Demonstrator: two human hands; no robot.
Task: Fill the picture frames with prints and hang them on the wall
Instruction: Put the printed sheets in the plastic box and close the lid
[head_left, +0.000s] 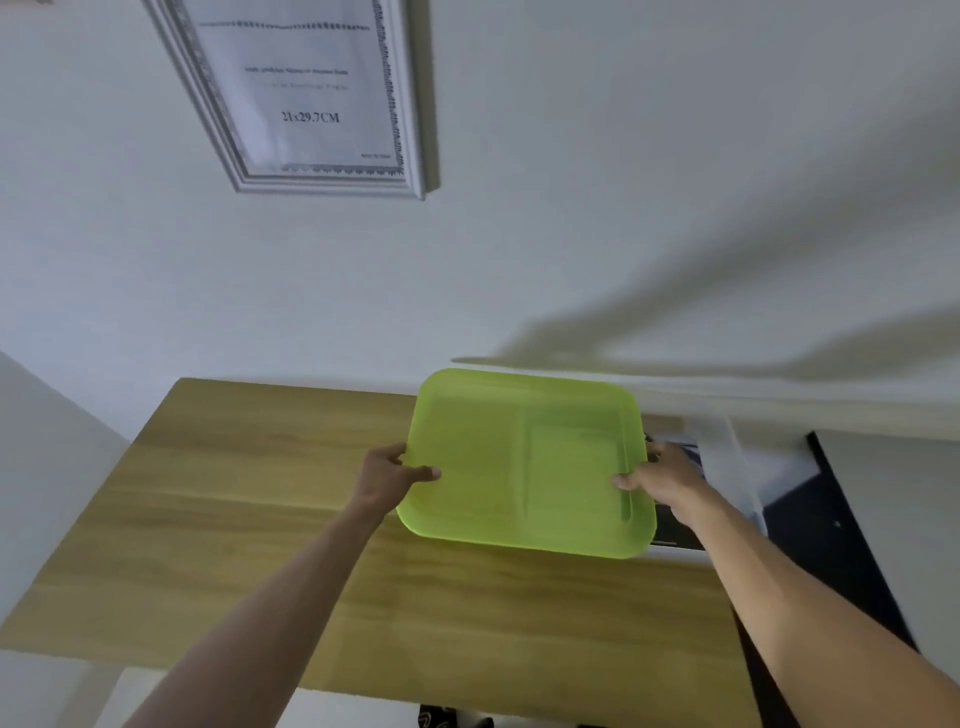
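Observation:
A silver picture frame (311, 98) hangs on the white wall at the upper left, holding a paper insert printed "21x29.7CM". Over the wooden table (234, 519) I hold a bright green plastic tray (524, 462) by its two short sides. My left hand (389, 475) grips the tray's left edge, thumb on top. My right hand (662, 475) grips its right edge. The tray looks empty. Under its right side, a dark print or frame (678, 530) is partly hidden.
The table's back edge meets the wall. A white ledge (727, 410) runs along the wall to the right. A dark panel (831, 519) stands beside the table's right end. Something dark lies on the floor at the bottom (441, 719).

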